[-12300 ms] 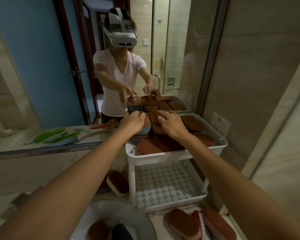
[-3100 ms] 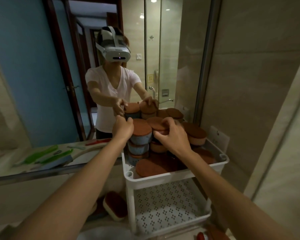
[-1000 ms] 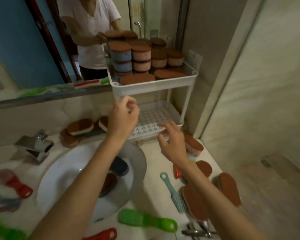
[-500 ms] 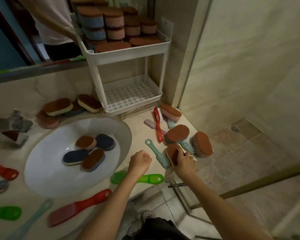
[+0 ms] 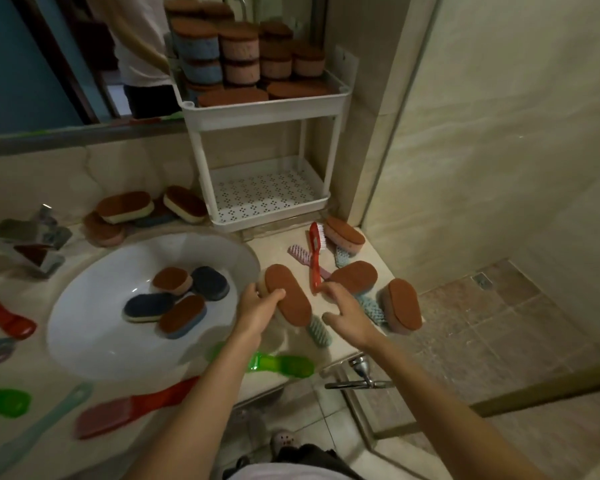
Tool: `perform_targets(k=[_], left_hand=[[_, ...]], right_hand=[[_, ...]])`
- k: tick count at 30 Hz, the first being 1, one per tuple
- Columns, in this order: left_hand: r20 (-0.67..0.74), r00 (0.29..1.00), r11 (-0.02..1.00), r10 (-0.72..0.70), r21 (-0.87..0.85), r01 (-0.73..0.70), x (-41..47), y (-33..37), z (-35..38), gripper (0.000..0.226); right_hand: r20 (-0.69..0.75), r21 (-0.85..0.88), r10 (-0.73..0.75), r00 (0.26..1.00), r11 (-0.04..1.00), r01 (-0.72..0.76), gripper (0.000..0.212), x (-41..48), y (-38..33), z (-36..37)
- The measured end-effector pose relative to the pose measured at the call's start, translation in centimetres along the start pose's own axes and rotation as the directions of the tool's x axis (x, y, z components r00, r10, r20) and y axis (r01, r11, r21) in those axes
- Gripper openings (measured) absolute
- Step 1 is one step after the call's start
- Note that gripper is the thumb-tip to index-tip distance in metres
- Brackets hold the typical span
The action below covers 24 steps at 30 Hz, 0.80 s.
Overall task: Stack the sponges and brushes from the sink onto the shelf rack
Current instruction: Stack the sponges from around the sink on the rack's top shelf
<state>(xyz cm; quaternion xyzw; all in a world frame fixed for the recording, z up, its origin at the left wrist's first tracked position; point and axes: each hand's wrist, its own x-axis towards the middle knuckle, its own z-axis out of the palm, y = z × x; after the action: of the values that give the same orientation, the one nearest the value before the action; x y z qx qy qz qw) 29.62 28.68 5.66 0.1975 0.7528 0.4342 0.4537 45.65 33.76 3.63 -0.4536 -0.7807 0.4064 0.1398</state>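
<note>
My left hand (image 5: 258, 311) grips a brown-topped sponge (image 5: 289, 295) just right of the white sink (image 5: 84, 327). My right hand (image 5: 345, 315) hovers beside it with fingers apart, holding nothing. Several sponges (image 5: 174, 301) lie in the sink bowl. The white two-tier shelf rack (image 5: 264, 109) stands at the back; stacked sponges (image 5: 238, 51) fill its top tier and its perforated lower tier (image 5: 264, 192) holds nothing. More sponges (image 5: 400, 308) and brushes (image 5: 315, 256) lie on the counter right of the sink.
A faucet (image 5: 28, 237) sits at the left. Sponges (image 5: 125, 207) are piled behind the sink. Green (image 5: 281, 365) and red (image 5: 125, 408) brushes line the counter's front edge. A mirror is behind, a tiled wall and shower floor on the right.
My left hand has taken hold of a brown-topped sponge from the counter and lifted it. My right hand has let go of that spot and opened.
</note>
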Motion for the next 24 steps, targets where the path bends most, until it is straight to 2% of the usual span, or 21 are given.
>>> perform_targets(k=[3, 6, 13, 16, 19, 24], left_hand=[[-0.07, 0.997, 0.999, 0.032, 0.034, -0.029, 0.6, 0.6, -1.0, 0.042], [-0.073, 0.996, 0.998, 0.056, 0.033, -0.054, 1.0, 0.8, -1.3, 0.041], [-0.092, 0.995, 0.999, 0.046, 0.01, -0.046, 1.8, 1.0, -1.1, 0.038], [-0.086, 0.995, 0.999, 0.041, -0.001, -0.041, 2.2, 1.5, -0.8, 0.038], [-0.085, 0.995, 0.999, 0.049, 0.027, -0.047, 2.4, 2.1, -0.3, 0.038], [-0.116, 0.989, 0.996, 0.087, 0.009, -0.086, 2.8, 3.8, -0.2, 0.041]], right_hand=[[-0.034, -0.346, 0.057, 0.998, 0.936, -0.065, 0.069, 2.3, 1.7, -1.7], [0.015, -0.646, 0.176, 0.984, 0.753, -0.124, 0.085, 4.5, 3.0, -2.4], [0.029, -0.839, 0.252, 0.967, 0.532, -0.113, 0.073, 6.6, 4.9, -2.9], [0.016, -0.845, 0.216, 0.976, 0.525, -0.102, 0.072, 6.9, 5.1, -3.3], [0.019, -0.814, 0.165, 0.986, 0.575, -0.081, 0.076, 7.5, 5.2, -3.6], [-0.115, -0.669, -0.132, 0.984, 0.743, 0.021, 0.081, 8.0, 3.0, -4.7]])
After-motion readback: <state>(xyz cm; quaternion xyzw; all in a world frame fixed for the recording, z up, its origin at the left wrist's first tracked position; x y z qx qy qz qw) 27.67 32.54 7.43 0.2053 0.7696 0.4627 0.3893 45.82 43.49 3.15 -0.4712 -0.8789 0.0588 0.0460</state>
